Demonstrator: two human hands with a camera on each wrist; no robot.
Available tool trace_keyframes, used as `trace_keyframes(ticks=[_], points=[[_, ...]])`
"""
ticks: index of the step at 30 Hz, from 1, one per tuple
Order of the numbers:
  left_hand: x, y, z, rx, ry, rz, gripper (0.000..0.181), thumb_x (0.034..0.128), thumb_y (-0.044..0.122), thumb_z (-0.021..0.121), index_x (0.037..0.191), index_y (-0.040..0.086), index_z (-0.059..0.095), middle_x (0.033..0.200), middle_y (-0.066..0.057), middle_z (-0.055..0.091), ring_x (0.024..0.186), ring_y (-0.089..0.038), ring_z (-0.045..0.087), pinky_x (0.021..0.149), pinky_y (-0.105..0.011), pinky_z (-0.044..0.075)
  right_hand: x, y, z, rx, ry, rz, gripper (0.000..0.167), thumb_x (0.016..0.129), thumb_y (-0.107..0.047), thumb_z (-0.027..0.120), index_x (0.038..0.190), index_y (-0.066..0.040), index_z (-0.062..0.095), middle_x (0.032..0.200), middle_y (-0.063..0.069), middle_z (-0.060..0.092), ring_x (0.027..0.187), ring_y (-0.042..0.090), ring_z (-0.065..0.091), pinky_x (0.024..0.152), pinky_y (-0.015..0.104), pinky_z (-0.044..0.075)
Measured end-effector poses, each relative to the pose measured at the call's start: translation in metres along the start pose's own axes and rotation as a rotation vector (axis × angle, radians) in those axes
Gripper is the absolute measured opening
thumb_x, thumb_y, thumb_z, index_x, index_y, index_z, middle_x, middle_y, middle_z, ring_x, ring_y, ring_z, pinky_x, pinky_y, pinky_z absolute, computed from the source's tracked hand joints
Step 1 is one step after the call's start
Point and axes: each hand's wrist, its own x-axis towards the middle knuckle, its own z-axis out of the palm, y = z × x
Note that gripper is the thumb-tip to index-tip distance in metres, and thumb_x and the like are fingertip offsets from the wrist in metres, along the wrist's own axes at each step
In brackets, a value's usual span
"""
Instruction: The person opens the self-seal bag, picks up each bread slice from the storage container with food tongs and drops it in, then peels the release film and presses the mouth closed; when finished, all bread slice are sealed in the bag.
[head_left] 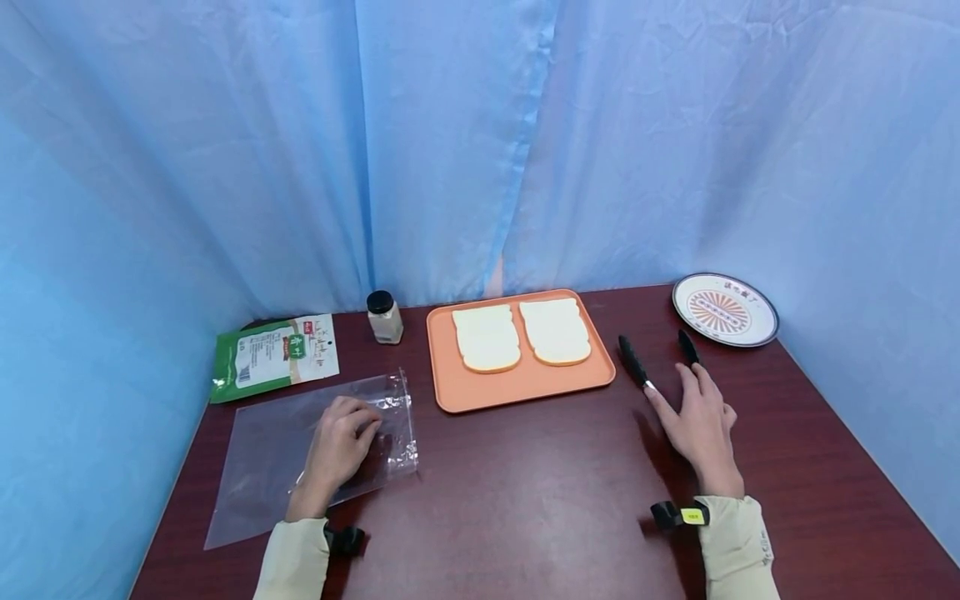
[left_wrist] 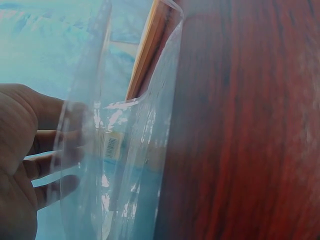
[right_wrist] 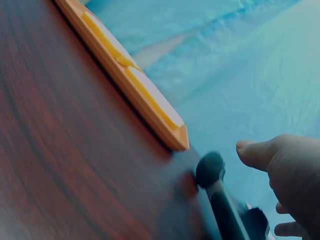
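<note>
My left hand point(head_left: 341, 442) grips the film of a clear plastic bag point(head_left: 262, 458) near its glossy right-hand end. In the left wrist view the bag point(left_wrist: 135, 165) stands raised, and the fingers point(left_wrist: 50, 162) show partly through it. My right hand point(head_left: 701, 421) hovers over black-tipped tongs point(head_left: 633, 362), thumb and fingers spread. The tongs' two tips stand apart and point away from me; the hand hides their rear part in the head view. In the right wrist view the thumb is clear of the tongs point(right_wrist: 227, 210).
An orange tray point(head_left: 480, 396) at the back holds two bread slices point(head_left: 487, 337). Left of it are a black-capped spice jar point(head_left: 386, 321) and a green-and-white packet point(head_left: 273, 358). A patterned plate point(head_left: 723, 329) lies at the back right. Blue curtains point(head_left: 450, 150) surround the table.
</note>
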Motion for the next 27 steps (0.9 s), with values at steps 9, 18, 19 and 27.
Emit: trace_keyframes(ticks=[9,18,19,27], points=[[0.000,0.001,-0.001,0.010,-0.027,-0.026,0.011,0.0755,-0.001,0.083,0.084,0.005,0.079,0.088,-0.008,0.072,0.090,-0.026,0.063,0.079,-0.045,0.053,0.000,0.020,0.007,-0.026,-0.052,0.148,0.100,0.094,-0.063,0.054,0.157,0.005,0.014,0.158,0.036,0.019,0.141,0.058,0.025,0.096,0.078,0.024],[0.001,0.002,-0.003,0.009,-0.049,-0.061,0.009,0.0789,0.001,0.081,0.087,0.005,0.080,0.090,-0.008,0.072,0.091,-0.025,0.063,0.080,-0.045,0.053,-0.001,0.028,0.015,-0.087,-0.045,0.147,0.108,0.090,-0.066,0.058,0.156,0.008,0.013,0.149,0.041,0.032,0.134,0.058,0.032,0.093,0.075,0.028],[0.001,0.002,-0.003,0.009,-0.045,-0.059,0.009,0.0787,0.001,0.081,0.087,0.005,0.080,0.090,-0.008,0.072,0.091,-0.025,0.062,0.080,-0.045,0.053,-0.001,0.028,0.016,-0.096,-0.040,0.147,0.109,0.090,-0.065,0.059,0.156,0.008,0.013,0.148,0.041,0.033,0.134,0.058,0.033,0.093,0.075,0.028],[0.001,0.002,0.000,0.010,-0.026,-0.034,0.009,0.0771,0.001,0.082,0.085,0.005,0.079,0.089,-0.008,0.072,0.090,-0.025,0.063,0.080,-0.045,0.053,0.002,0.029,0.023,-0.162,-0.014,0.169,0.114,0.088,-0.070,0.058,0.154,0.009,0.013,0.144,0.041,0.036,0.131,0.057,0.036,0.092,0.074,0.032]])
